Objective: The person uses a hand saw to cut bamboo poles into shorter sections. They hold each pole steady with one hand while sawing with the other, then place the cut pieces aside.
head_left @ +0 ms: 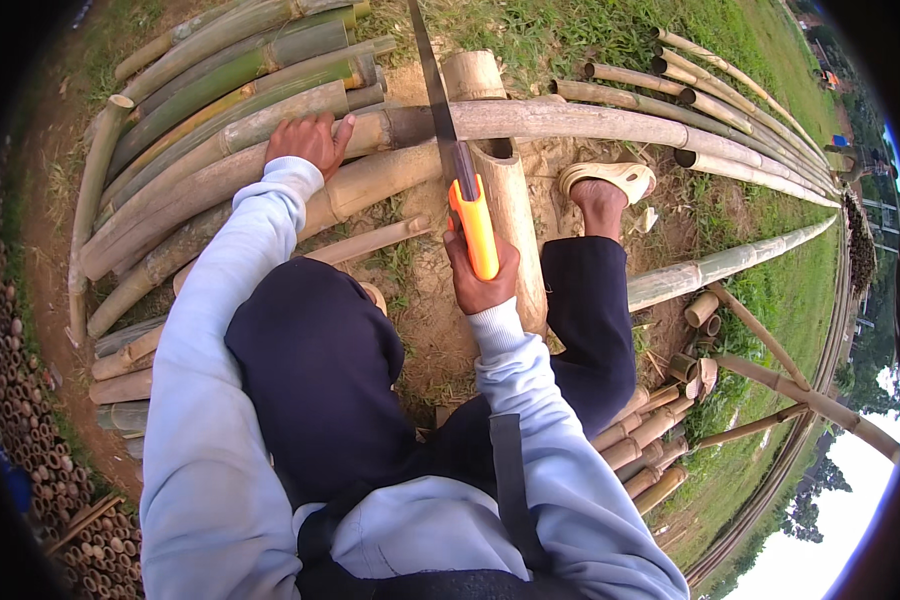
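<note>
A long bamboo pole [570, 118] runs across in front of me, from the stack at left out to the right. My left hand [308, 145] grips it from above, fingers curled over its far side and thumb apart. In my right hand [483, 268] is a hand saw [478, 225], held by its orange handle. Its dark blade [433, 75] points away from me and crosses the pole, seemingly against it. Beneath the pole lies a thick bamboo log [518, 230], pointing away from me. My right foot in a cream clog [625, 182] stands right of this log.
Cut bamboo lengths [260, 70] are piled at left. More long poles [710, 110] fan out at right over the grass. Short bamboo pieces [655, 440] lie stacked by my right leg, near a propped bamboo frame [810, 395]. Many cut ends [80, 510] show at lower left.
</note>
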A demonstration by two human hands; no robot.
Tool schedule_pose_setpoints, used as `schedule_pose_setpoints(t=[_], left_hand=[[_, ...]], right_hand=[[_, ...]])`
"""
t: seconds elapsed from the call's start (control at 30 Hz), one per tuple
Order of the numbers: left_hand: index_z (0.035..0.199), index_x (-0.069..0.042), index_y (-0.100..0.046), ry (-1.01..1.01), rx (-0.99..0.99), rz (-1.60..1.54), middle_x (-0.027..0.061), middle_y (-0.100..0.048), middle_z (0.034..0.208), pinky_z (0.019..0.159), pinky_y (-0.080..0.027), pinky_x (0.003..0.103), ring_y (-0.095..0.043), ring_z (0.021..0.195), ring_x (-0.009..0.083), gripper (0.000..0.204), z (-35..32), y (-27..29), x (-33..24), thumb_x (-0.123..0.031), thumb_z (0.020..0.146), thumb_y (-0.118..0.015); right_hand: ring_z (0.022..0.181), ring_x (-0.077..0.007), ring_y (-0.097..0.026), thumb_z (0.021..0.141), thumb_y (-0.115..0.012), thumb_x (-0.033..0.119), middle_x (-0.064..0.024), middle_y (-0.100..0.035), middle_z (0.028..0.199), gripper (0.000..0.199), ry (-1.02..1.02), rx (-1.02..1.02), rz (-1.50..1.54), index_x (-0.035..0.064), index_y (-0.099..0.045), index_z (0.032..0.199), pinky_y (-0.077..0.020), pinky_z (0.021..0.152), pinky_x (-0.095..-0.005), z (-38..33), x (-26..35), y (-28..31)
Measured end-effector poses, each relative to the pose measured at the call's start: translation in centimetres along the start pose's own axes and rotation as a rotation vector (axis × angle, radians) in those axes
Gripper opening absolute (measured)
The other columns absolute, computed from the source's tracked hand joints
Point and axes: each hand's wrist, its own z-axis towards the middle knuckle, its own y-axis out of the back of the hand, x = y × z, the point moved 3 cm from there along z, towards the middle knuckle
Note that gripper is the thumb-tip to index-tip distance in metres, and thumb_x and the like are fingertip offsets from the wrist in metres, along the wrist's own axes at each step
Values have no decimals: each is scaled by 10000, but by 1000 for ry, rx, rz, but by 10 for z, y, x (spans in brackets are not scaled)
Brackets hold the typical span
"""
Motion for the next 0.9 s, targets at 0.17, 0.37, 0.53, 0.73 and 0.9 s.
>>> schedule_pose_setpoints(t=[0.17,0.37,0.53,0.73,0.9], left_hand=[[1075,-61,-732,45,74,4,206,-759,1017,1004,-508,484,-712,1001,400,625,-6,9,7,-568,1084,-366],[1048,-63,-734,36,-2,8,207,-758,997,993,-514,479,-717,991,394,618,-8,-5,8,-560,1084,-369],[1043,-74,-730,11,64,0,204,-756,1007,959,-515,489,-704,987,405,614,0,4,1,-552,1089,-348],[1025,-52,-729,42,51,20,187,-765,979,1006,-504,479,-722,955,386,606,-8,1,10,-540,1087,-374],[1011,-65,-721,35,8,11,190,-759,985,963,-516,489,-714,954,395,586,-6,-1,2,-533,1088,-377]], right_hand=[[612,-110,-516,937,-733,41,-54,-588,683,93,-180,-9,-11,-31,-695,982,-469,599,-304,-131,1,41],[680,-128,-620,931,-719,41,-84,-673,765,193,-158,14,-90,-41,-723,1106,-510,662,-297,-121,13,44],[626,-106,-506,965,-737,91,-58,-594,690,164,-26,33,27,-43,-658,913,-448,580,-321,-5,-1,0],[663,-120,-622,916,-721,12,-89,-669,750,153,-179,19,-153,-31,-723,1064,-514,652,-291,-186,21,60],[607,-118,-554,935,-720,38,-64,-625,688,85,-179,-17,-68,-34,-677,919,-469,589,-309,-123,-4,41]])
